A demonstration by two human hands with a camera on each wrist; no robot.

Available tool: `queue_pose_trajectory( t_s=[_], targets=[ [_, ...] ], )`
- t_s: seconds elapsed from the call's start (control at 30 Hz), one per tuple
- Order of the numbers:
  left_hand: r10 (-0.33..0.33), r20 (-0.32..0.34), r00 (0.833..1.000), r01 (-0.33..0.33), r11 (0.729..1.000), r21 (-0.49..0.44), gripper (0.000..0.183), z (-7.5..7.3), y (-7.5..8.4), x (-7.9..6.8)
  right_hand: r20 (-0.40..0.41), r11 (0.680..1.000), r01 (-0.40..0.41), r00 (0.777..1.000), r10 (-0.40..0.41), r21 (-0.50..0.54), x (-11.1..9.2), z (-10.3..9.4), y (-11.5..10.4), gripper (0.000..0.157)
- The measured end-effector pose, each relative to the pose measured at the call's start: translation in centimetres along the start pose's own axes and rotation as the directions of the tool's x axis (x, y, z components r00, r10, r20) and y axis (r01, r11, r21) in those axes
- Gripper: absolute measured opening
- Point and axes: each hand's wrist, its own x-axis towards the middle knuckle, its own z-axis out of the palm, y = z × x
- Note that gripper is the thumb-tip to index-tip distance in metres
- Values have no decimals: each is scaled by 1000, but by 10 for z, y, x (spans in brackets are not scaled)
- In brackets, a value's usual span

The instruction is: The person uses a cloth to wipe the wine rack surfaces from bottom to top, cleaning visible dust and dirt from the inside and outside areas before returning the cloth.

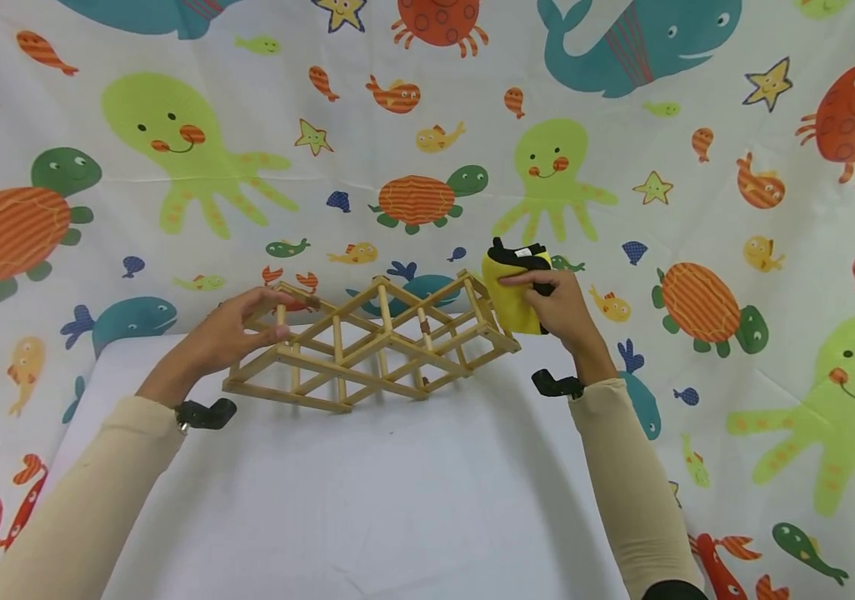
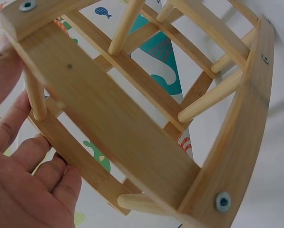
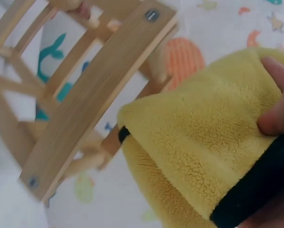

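A light wooden lattice rack [image 1: 385, 340] of crossed slats and round dowels is held over the white table's far part. My left hand [image 1: 228, 333] grips its left end, thumb on the near side. Close up in the left wrist view, the fingers wrap a slat and dowel of the rack [image 2: 108, 109], and screw heads show at the slat ends. My right hand [image 1: 562, 312] pinches a folded yellow cloth [image 1: 513, 304] with black edging at the rack's right end. Fluffy pile shows on the cloth [image 3: 194, 128] in the right wrist view, beside the end slat.
The white table [image 1: 397, 500] spreads out in front of me, with shadows from the arms across it. Behind it hangs a white curtain [image 1: 367, 92] printed with sea animals. Black wrist camera mounts [image 1: 206, 414] sit on both wrists.
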Motion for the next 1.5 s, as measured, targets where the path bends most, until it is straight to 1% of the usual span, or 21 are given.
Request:
queue_pose_trajectory(
  t_s=[0.13, 0.23, 0.33, 0.43, 0.53, 0.63, 0.7, 0.77, 0.8, 0.83, 0.87, 0.93, 0.97, 1.03, 1.07, 1.13, 1.23, 1.33, 1.43, 1.47, 1.5],
  targets=[
    [4, -1, 1000, -4, 1000, -1, 64, 0, 0, 0, -18, 999, 45, 999, -45, 12, 6, 7, -8, 39],
    [12, -2, 1000, -12, 1000, 5, 62, 0, 0, -1, -43, 996, 84, 996, -84, -3, 13, 16, -7, 45],
    [8, -2, 1000, -8, 1000, 6, 61, 0, 1, -1, -44, 992, 112, 992, -115, -53, 22, 28, -2, 49],
    [4, -1, 1000, -4, 1000, -3, 61, 0, 1, -2, 6, 977, 124, 992, -125, -173, 32, 39, 6, 52],
    [8, 1, 1000, -8, 1000, -14, 61, 0, 1, -1, 27, 946, 111, 994, -108, -304, 39, 44, 15, 50],
    [22, 2, 1000, -22, 1000, -18, 62, 1, 0, 0, -18, 902, 28, 999, -39, -431, 43, 42, 23, 46],
    [30, 1, 1000, -30, 999, -17, 62, 1, -1, 0, -47, 861, -42, 999, 21, -507, 45, 39, 26, 45],
    [30, 2, 1000, -30, 999, -17, 63, 1, -2, -1, -73, 826, -79, 996, 46, -558, 45, 36, 27, 44],
    [28, 3, 1000, -28, 999, -19, 62, 1, -2, -1, -84, 821, -77, 996, 35, -565, 45, 35, 27, 44],
    [25, 5, 1000, -25, 1000, -19, 62, 1, -2, -1, -94, 826, -53, 996, 0, -561, 45, 35, 27, 44],
    [23, 8, 1000, -23, 1000, -20, 62, 1, -2, -2, -104, 841, -17, 993, -47, -541, 45, 35, 25, 45],
    [20, 8, 1000, -20, 1000, -20, 62, 0, -2, -2, -113, 874, 89, 980, -161, -478, 45, 37, 18, 45],
    [19, 5, 1000, -19, 1000, -19, 63, 0, -1, -3, -103, 884, 142, 973, -208, -446, 46, 39, 15, 45],
    [19, -4, 1000, -19, 1000, -14, 64, 0, -1, -3, -60, 887, 221, 962, -267, -406, 49, 44, 8, 46],
    [17, -8, 1000, -17, 1000, -15, 64, -1, -1, -3, -31, 886, 235, 962, -270, -400, 50, 47, 5, 46],
    [11, -12, 1000, -11, 1000, -19, 65, -1, -1, -4, 21, 873, 235, 968, -251, -428, 53, 49, 2, 45],
    [1, -5, 1000, -1, 1000, -28, 64, 0, -2, -4, 54, 833, 165, 985, -162, -528, 55, 46, 5, 41],
    [-2, -4, 1000, 2, 1000, -30, 61, 1, -2, -4, 71, 766, 70, 997, -32, -639, 55, 35, 14, 36],
    [-4, -6, 1000, 4, 1000, -28, 62, 1, -2, -4, 86, 687, -15, 990, 112, -727, 49, 21, 24, 39],
    [-6, -7, 1000, 6, 1000, -27, 62, 0, -2, -4, 91, 668, -24, 986, 137, -744, 47, 18, 27, 41],
    [-10, -6, 1000, 10, 1000, -26, 63, 0, -2, -4, 90, 663, -32, 985, 149, -748, 44, 15, 29, 42]
  ],
)
